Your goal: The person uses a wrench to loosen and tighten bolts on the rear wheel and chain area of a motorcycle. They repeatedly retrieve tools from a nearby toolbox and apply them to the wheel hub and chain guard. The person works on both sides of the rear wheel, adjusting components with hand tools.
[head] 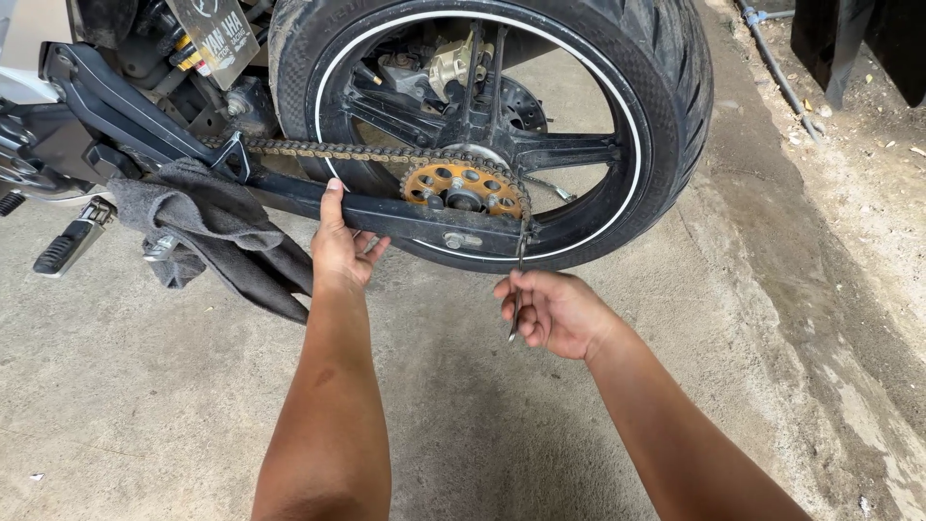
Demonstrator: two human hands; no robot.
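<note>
Rough concrete floor [145,405]; right hand [552,312] around slim steel wrench [518,289].

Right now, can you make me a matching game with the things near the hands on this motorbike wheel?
Things:
1. left hand
2. right hand
3. sprocket
4. cloth

Places, colours or states:
A. gold coloured, with the chain running onto it
B. grey, draped over the black arm beside the footpeg
C. gripping a slim metal wrench that reaches up to the wheel's axle area
D. resting on the black swingarm below the chain

Pairs: 1-D, 2-C, 3-A, 4-B
</note>
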